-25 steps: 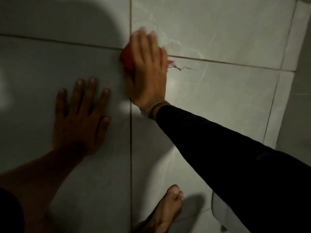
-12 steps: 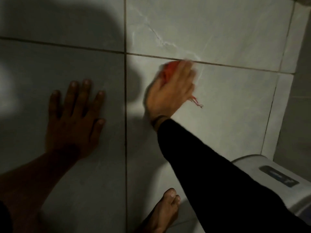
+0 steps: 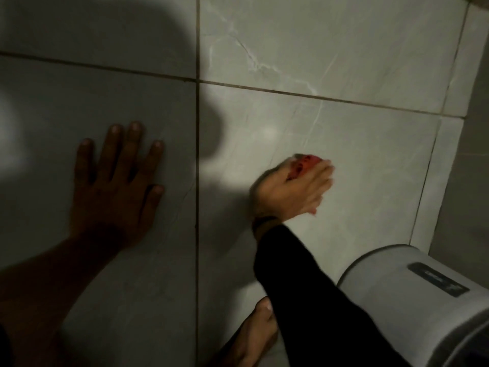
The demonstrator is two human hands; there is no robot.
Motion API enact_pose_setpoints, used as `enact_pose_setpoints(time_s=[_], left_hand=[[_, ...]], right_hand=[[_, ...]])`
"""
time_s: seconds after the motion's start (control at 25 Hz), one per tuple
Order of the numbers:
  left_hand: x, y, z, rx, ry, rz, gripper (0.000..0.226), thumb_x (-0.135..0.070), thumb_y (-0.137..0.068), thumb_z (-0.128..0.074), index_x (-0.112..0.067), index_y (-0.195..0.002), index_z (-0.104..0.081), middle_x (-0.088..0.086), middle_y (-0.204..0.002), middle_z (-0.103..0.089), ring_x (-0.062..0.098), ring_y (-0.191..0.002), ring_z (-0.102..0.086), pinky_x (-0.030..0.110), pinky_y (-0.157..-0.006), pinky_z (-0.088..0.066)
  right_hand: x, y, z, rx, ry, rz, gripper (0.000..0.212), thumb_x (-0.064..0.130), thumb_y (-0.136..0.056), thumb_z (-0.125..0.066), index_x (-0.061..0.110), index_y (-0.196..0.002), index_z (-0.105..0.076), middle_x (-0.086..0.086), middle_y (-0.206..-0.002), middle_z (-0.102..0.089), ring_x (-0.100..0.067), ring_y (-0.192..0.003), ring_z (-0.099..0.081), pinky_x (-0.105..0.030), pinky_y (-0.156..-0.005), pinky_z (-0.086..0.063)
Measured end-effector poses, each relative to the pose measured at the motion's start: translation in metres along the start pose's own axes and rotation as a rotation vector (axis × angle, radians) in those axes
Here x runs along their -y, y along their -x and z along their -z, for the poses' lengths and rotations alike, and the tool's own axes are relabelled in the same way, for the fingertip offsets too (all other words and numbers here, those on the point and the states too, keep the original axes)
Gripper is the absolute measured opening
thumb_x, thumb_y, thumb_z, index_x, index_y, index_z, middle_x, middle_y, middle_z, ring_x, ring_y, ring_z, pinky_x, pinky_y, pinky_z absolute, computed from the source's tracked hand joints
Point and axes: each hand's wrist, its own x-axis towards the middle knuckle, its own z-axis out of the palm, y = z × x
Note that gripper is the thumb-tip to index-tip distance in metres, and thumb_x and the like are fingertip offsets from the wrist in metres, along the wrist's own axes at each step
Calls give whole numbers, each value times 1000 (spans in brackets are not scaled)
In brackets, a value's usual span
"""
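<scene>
– Red cloth (image 3: 304,165), is it under the right hand (image 3: 293,189)?

– Yes. The hand presses it onto the floor tile (image 3: 357,144), fingers close together and fairly straight, though blur smears them. The cloth is bunched, and only a soft crumpled edge shows at the hand's 12 o'clock.

– So which step is this?

– Wiping the floor, I'd judge, about mid-stroke on the lit tile. The next pass calls for steady downward pressure and a sweep over the unwiped part, toward the grout line (image 3: 197,144) at 9 o'clock or the tile edge at 3.

– And the left hand (image 3: 116,186)?

– Past that grout line, at 9 o'clock, lying flat in shadow with fingers spread. It bears weight and holds nothing.

– What's around them?

– Glossy pale tiles with faint marble veining and thin dark joints. A black sleeve (image 3: 304,287) runs back at 5 o'clock, with a bare foot (image 3: 254,337) at 6. At 4 o'clock sits a smooth white rounded casing (image 3: 397,313) with a dark label, which the sweep should skirt.
</scene>
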Motion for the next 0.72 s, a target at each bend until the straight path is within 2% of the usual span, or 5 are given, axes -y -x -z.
enact_pose_setpoints(time_s=[0.24, 0.32, 0.52, 0.6, 0.72], left_hand=[[-1, 1, 2, -30, 13, -4, 75, -47, -104, -36, -25, -174, -22, 11, -184, -8, 39, -170, -9, 64, -133, -1], [-1, -1, 3, 4, 25, 13, 76, -48, -103, -36, -25, -174, -21, 12, -184, -7, 38, -170, -8, 64, -133, 0], [-2, -1, 6, 21, 28, 12, 77, -48, -103, -36, -25, -174, -21, 12, -184, -8, 37, -170, -7, 64, -132, 0], [-3, -1, 5, 30, 25, 18, 76, -48, -103, -34, -25, -174, -20, 11, -184, -6, 35, -170, -3, 63, -132, 2], [0, 1, 2, 27, 23, 15, 76, -49, -104, -32, -27, -175, -17, 9, -185, -2, 27, -170, 7, 63, -133, 2]], right_hand=[[-51, 46, 22, 723, 280, 1682, 67, 44, -105, -47, 21, -166, -33, -2, -179, -23, -30, -165, -23, -56, -133, -20], [-76, 0, 35, 674, 331, 1511, 57, 37, -107, -48, 17, -160, -39, -9, -168, -41, -33, -152, -41, -62, -121, -36], [-77, 8, 32, 63, 12, -34, 76, 36, -101, -50, 6, -167, -30, -15, -177, -28, -37, -167, -21, -64, -133, -17], [-51, 61, 16, 90, 71, 65, 76, 42, -101, -46, 10, -168, -30, -14, -177, -30, -38, -166, -23, -63, -133, -18], [-72, 124, 29, 497, 262, 886, 72, 49, -106, -35, 20, -171, -19, -7, -179, -22, -31, -169, -11, -55, -134, -15]])
